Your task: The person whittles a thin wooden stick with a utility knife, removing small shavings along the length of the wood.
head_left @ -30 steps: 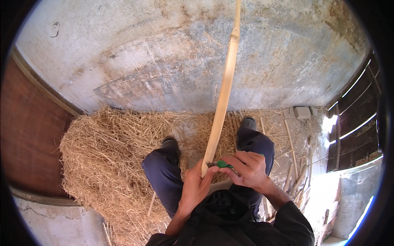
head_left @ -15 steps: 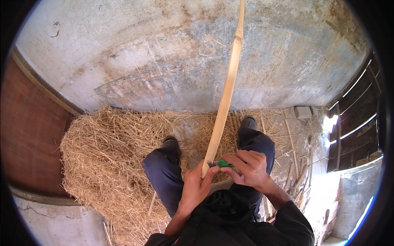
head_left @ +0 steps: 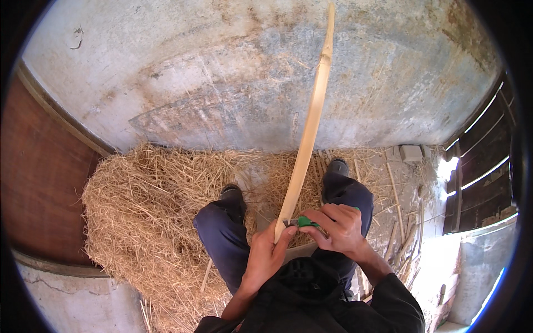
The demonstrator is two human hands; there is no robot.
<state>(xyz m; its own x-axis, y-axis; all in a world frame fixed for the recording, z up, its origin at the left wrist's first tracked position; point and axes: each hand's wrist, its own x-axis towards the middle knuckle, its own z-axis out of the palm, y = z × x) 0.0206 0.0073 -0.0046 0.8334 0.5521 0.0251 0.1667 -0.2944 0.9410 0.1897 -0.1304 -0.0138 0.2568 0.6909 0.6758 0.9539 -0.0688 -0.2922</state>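
A long pale bamboo strip (head_left: 308, 136) slants up and away from my lap toward the wall, with a node near its far, narrower end. My left hand (head_left: 263, 252) is closed around its near end, the thumb along its right side. My right hand (head_left: 340, 228) grips the green handle of a small knife (head_left: 307, 222). The knife's short metal blade lies against the strip just beyond my left thumb. Part of the handle is hidden by my right fingers.
A large heap of straw (head_left: 144, 216) spreads to the left of my legs. A stained concrete wall (head_left: 222, 83) rises ahead. On the right lie loose sticks (head_left: 408, 238) and a grey block (head_left: 411, 153), beside dark wooden slats (head_left: 480, 161). A brown panel (head_left: 44, 177) stands far left.
The bamboo strip's far end has come down slightly, so its tip now shows below the upper edge. Both hands stay nearly in place with the blade at the strip.
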